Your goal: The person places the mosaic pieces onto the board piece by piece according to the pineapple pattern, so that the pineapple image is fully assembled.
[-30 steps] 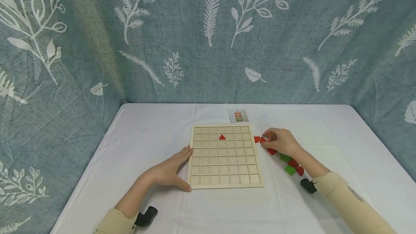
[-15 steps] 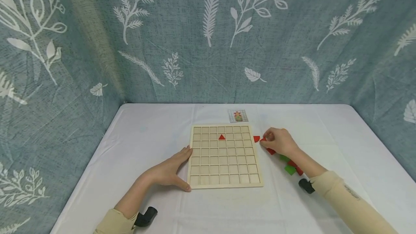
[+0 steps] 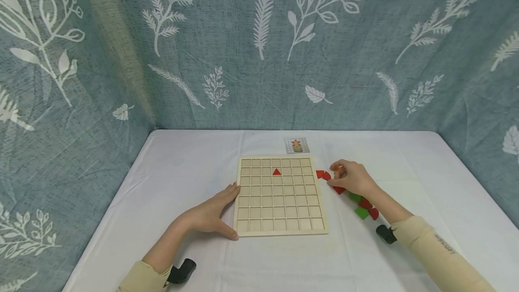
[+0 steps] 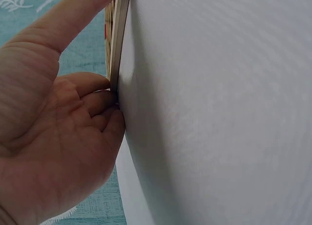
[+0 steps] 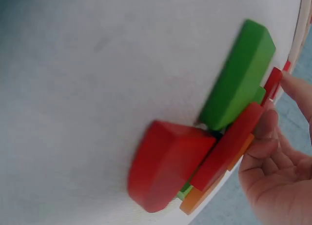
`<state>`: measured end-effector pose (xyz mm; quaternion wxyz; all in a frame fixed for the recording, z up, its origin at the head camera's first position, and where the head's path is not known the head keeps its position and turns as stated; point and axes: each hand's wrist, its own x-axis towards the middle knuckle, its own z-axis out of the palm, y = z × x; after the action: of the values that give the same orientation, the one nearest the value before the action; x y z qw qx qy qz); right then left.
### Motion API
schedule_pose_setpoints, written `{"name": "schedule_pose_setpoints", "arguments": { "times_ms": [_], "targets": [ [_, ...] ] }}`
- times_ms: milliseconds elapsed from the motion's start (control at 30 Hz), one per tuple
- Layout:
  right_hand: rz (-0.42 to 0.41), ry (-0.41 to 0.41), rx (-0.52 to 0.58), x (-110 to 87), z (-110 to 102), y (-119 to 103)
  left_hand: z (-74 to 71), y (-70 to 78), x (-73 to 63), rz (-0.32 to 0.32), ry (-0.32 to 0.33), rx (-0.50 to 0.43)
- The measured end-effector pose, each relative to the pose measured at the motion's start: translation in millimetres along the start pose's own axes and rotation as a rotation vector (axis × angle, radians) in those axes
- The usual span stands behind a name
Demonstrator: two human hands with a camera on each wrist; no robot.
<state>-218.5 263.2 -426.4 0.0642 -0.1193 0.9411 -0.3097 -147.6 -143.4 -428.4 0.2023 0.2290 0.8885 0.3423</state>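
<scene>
Blue-grey fabric printed with white leaves and ferns walls in a white tabletop on three sides. At its centre lies a square wooden grid board, flat, its near edge running left to right. The person's left hand rests against the board's left edge, fingers straight along the rim and thumb at the near left corner; the left wrist view shows the fingers pressed to the board's thin side. One red triangle sits in a cell in the second row from the far edge, its apex pointing away from the person. Just beside the board's right edge the right hand hovers over a loose cluster of red pieces and green pieces, which trail along the tabletop toward the sleeve. Its fingers are curled with their tips together at a small orange piece; whether they actually pinch it cannot be told. In the right wrist view a green block lies long-side toward the board, touching a red rounded piece. A small picture card lies beyond the board's far edge.
</scene>
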Motion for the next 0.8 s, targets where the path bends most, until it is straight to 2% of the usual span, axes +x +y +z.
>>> {"name": "schedule_pose_setpoints", "arguments": {
  "times_ms": [367, 800],
  "targets": [
    [-0.105, -0.032, 0.019, 2.7, 0.8, 5.3, -0.2, -0.4, 0.0, 0.0, -0.002, 0.011],
    [-0.115, 0.033, -0.015, 3.3, 7.1, 2.0, -2.0, -0.3, 0.2, 0.009, -0.007, 0.006]
  ]
}}
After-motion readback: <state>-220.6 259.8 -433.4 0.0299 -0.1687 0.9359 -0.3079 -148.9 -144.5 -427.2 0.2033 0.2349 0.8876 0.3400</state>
